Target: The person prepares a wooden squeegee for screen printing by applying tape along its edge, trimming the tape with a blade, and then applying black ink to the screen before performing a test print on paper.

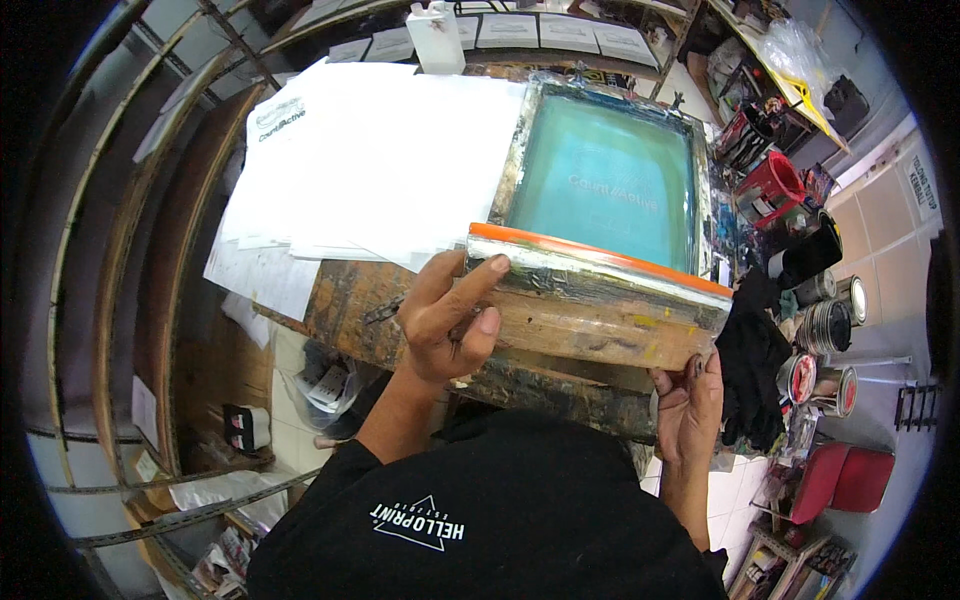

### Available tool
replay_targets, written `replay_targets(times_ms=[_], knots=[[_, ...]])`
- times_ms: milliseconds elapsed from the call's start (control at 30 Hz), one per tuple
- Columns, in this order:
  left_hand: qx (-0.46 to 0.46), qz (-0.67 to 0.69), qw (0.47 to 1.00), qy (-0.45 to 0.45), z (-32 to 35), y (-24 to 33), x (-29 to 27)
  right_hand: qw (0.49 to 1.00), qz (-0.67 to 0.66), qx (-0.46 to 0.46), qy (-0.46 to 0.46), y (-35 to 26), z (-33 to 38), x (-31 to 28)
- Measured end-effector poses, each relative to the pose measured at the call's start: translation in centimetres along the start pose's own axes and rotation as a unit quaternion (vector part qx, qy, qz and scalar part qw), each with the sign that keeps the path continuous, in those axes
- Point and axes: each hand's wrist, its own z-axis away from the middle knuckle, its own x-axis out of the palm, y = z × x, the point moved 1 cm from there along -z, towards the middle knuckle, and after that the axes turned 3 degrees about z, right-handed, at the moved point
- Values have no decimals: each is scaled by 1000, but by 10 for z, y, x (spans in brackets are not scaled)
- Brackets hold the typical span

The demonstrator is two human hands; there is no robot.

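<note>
A wide squeegee (pixel 600 305) with a worn wooden handle and an orange blade is tilted up in front of me, blade edge away from me. My left hand (pixel 450 320) grips its left end, index finger laid along the wood and thumb sticking out. At the lower right corner, my right hand (pixel 690 400) pinches the handle with its fingertips. Just beyond the blade lies a printing screen (pixel 610 170), its blue-green mesh bearing a faint design inside a stained frame. The squeegee covers the screen's near edge.
White paper sheets (pixel 380 160) spread left of the screen on the stained wooden table (pixel 350 300). A white bottle (pixel 435 40) stands behind. On the right are a black cloth (pixel 752 360), a red bucket (pixel 770 185) and several paint cans (pixel 835 390). A metal rack (pixel 110 300) rises at left.
</note>
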Motion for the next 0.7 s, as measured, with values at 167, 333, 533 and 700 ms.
replay_targets(times_ms=[167, 333, 533, 700], knots=[[39, 83, 994, -62, 0, -9, 14, 1000, 8, -19, 15, -1, -7, -4], [-260, 432, 862, 40, -1, 1, 34, 999, 24, -24, 25, -1, -20, -10], [-446, 154, 878, -87, 15, -40, 49, 993, 113, -26, 26, 33, -22, -24], [-394, -73, 899, -178, 24, -70, 69, 889, 440, 112, 63, 49, -26, -24]])
